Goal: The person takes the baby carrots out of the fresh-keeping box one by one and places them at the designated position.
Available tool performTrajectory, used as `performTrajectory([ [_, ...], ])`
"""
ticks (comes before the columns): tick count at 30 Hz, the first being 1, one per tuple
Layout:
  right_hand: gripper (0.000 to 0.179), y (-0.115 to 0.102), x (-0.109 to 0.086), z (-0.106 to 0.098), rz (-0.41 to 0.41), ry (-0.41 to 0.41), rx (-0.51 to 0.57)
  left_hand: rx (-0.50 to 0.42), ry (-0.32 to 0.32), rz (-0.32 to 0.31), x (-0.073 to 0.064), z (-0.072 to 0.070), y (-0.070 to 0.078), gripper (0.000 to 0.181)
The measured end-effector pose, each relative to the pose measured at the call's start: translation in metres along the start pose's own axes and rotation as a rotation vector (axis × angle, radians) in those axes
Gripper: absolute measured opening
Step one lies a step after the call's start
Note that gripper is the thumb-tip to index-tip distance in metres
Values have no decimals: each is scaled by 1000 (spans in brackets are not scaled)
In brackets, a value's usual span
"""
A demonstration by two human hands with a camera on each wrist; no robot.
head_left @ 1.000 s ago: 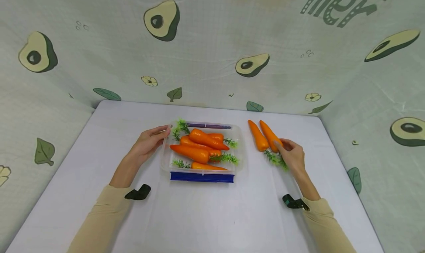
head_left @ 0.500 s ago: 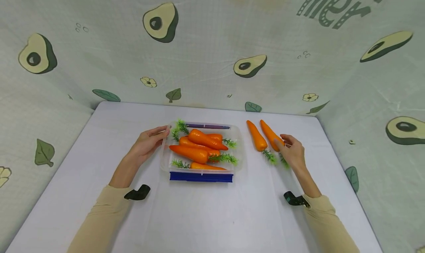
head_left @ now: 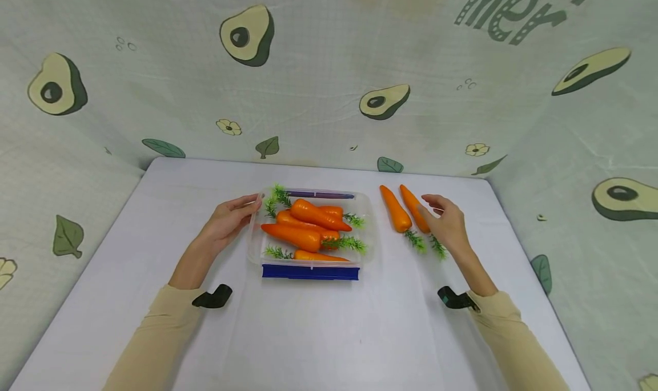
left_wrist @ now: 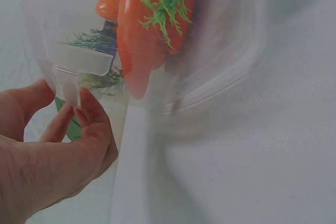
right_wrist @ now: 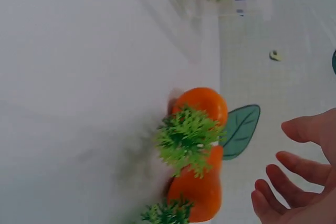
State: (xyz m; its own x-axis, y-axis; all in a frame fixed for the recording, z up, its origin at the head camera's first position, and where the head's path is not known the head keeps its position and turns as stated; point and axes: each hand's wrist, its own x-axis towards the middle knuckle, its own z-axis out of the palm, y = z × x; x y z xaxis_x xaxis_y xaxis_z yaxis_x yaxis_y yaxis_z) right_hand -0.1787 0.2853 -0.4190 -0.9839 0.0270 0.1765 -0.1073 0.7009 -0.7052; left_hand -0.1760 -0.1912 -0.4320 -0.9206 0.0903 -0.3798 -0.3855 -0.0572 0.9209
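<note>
A clear plastic food container [head_left: 372, 231] with a blue latch flap [head_left: 310, 272] stands on the table, holding several orange carrots [head_left: 293, 237] with green tops. My left hand [head_left: 228, 222] grips its left edge; in the left wrist view, thumb and fingers pinch a clear side flap [left_wrist: 67, 85]. To the container's right lie two carrots side by side, a left carrot [head_left: 394, 209] and a right carrot [head_left: 413, 205], tips pointing away. My right hand [head_left: 448, 222] hovers over the right carrot's thick end, partly covering it. The right wrist view shows its fingers [right_wrist: 296, 166] spread, holding nothing.
A white table [head_left: 319, 334] runs up to a pale fabric backdrop [head_left: 308, 83] printed with avocados and leaves, which also rises along the left and right sides. Small dark wrist cameras [head_left: 213, 297] sit on both sleeves.
My right hand has let go of the right carrot, its fingers parting and lifting slightly away. Both loose carrots lie on the table. The left hand keeps its grip on the container.
</note>
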Motion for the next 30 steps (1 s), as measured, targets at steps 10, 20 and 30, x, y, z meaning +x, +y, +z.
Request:
performTrajectory([
  [10, 40, -46, 14, 12, -48, -126, 25, -2, 13, -12, 2, -5, -4, 64],
  [20, 38, -84, 23, 33, -225, -220, 73, -15, 3, -12, 0, -3, -1, 63],
  [30, 39, -117, 25, 53, -331, -386, 23, -6, 5, -10, 1, 0, 0, 64],
])
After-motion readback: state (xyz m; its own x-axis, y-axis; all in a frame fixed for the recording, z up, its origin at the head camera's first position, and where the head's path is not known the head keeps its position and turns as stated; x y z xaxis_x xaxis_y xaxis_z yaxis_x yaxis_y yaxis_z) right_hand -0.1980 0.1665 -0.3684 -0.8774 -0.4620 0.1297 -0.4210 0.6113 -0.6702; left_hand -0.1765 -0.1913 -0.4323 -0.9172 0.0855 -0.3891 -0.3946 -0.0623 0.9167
